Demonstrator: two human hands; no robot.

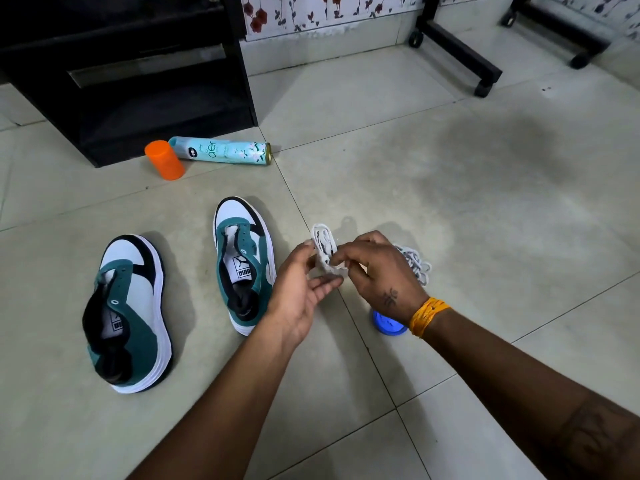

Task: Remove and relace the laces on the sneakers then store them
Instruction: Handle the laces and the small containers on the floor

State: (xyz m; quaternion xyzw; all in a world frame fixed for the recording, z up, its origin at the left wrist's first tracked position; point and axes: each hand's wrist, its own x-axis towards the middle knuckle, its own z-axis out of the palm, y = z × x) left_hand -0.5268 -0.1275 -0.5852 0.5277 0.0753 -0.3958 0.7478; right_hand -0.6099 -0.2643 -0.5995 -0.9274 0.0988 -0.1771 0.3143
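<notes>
Two green, white and black sneakers stand unlaced on the tiled floor: the left sneaker (pixel 130 313) and the right sneaker (pixel 244 261). Just right of them, both my hands hold a bundled white lace (pixel 325 245) above the floor. My left hand (pixel 304 289) has its thumb against the bundle and its fingers stretched out beneath it. My right hand (pixel 377 271) pinches the lace with curled fingertips. A second white lace (pixel 417 263) lies heaped on the floor behind my right hand, partly hidden.
An aqua spray can (pixel 225 150) lies on its side beside an orange cap (pixel 164 164), in front of a black cabinet (pixel 138 81). A blue round lid (pixel 388 323) sits under my right wrist. Black wheeled stand legs (pixel 457 50) are at the back right.
</notes>
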